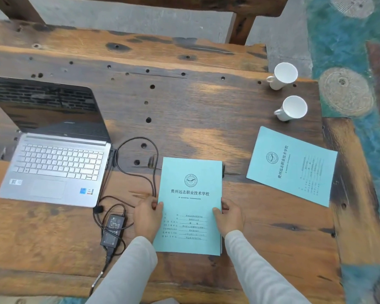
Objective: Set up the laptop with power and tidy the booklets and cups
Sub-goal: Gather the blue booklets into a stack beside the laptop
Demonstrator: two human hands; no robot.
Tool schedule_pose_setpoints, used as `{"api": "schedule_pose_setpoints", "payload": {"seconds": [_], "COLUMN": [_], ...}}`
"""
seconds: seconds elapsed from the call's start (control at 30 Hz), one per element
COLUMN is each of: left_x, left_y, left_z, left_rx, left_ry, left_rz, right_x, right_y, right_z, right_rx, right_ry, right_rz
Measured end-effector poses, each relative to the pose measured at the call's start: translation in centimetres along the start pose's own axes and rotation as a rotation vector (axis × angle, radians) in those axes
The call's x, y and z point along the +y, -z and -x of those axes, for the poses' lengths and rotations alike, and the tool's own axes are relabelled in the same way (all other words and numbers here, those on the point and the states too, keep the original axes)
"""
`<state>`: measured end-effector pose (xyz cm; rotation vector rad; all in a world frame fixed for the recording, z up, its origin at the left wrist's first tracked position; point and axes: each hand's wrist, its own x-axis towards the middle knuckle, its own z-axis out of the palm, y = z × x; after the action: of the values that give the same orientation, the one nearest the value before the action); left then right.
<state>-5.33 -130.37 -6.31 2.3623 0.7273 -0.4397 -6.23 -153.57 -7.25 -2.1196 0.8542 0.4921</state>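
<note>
Both hands are gripping one pale blue booklet (190,205) by its long edges: the left hand (147,218) is pinching the left edge, thumb lying on the cover and the other fingers curled out of sight beneath, while the right hand (229,217) is pinching the right edge in the same way, thumb on top. The wrists are lying nearly flat, and the two forearms in light grey sleeves (127,273) are reaching up from the bottom of the view, converging slightly toward the booklet. It is sitting upright to the viewer, printed cover up, on the worn wooden table (195,110) near the front edge; whether more than one booklet is stacked there is hard to tell. A second blue booklet (292,165) is lying well apart to the right, turned at an angle. Beyond it two white cups (283,76) (292,108) are standing near the table's right edge, one behind the other. Just left of the left hand a black power adapter (113,230) is resting with its cable (136,163) looping up to the right side of the open silver laptop (55,170), whose screen is dark.
</note>
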Motion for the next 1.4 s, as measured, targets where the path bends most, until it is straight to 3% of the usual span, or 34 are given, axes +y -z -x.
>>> {"api": "schedule_pose_setpoints", "payload": {"seconds": [0.2, 0.47, 1.0, 1.4], "left_x": [-0.6, -0.6, -0.1, -0.5], "left_y": [-0.5, -1.2, -1.1, -1.0], "left_z": [0.3, 0.0, -0.4, -1.0], "left_rx": [-0.067, -0.042, -0.044, -0.032], "left_ry": [0.017, 0.128, 0.111, 0.129], "left_rz": [0.189, 0.198, 0.138, 0.285], "right_x": [0.2, 0.4, 0.8, 0.4], "right_y": [-0.4, -0.3, -0.5, -0.8], "right_z": [0.4, -0.3, -1.3, -1.6], "right_rx": [0.017, 0.043, 0.093, 0.077], "right_ry": [-0.056, -0.148, -0.219, -0.294], "right_rz": [-0.062, -0.151, -0.209, -0.292]}}
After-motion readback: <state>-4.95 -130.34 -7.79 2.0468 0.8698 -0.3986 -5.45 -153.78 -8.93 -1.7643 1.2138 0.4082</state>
